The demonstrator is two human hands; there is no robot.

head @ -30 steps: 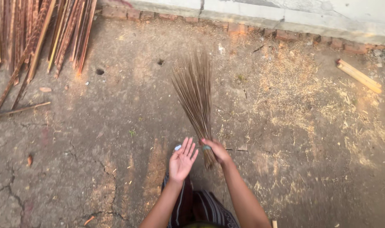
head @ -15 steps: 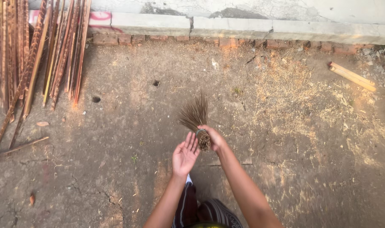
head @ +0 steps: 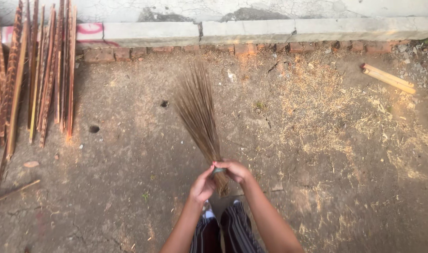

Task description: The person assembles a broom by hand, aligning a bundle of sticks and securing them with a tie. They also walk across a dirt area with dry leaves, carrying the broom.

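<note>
We look down on a wide stretch of cracked, dusty concrete ground (head: 111,187), its right part strewn with dry straw-coloured shavings (head: 326,107). Along the top edge runs a low kerb (head: 251,29) of pale concrete over a course of red bricks. At the left, a row of long brown-and-yellow mottled sticks (head: 40,79) lies side by side on the ground, their far ends reaching toward the kerb. One thinner stick (head: 12,192) lies apart from them, lower left. Near the top right corner, two short pale wooden slats (head: 388,78) rest together just below the kerb.

In the middle we see a broom bundle (head: 197,112) of thin brown ribs — it fans out away from the person toward the kerb and narrows to a tight butt end at the hands, held above the ground. The right hand (head: 235,170) is closed around that narrow end, fingers wrapped over it. The left hand (head: 203,186) is curled against the same end from the other side, touching the right hand — its fingers are pressed onto the bundle by a small greenish band (head: 218,170). Below the forearms, dark striped trousers (head: 230,229) show. Two small dark holes (head: 94,129) mark the ground left of the bundle.
</note>
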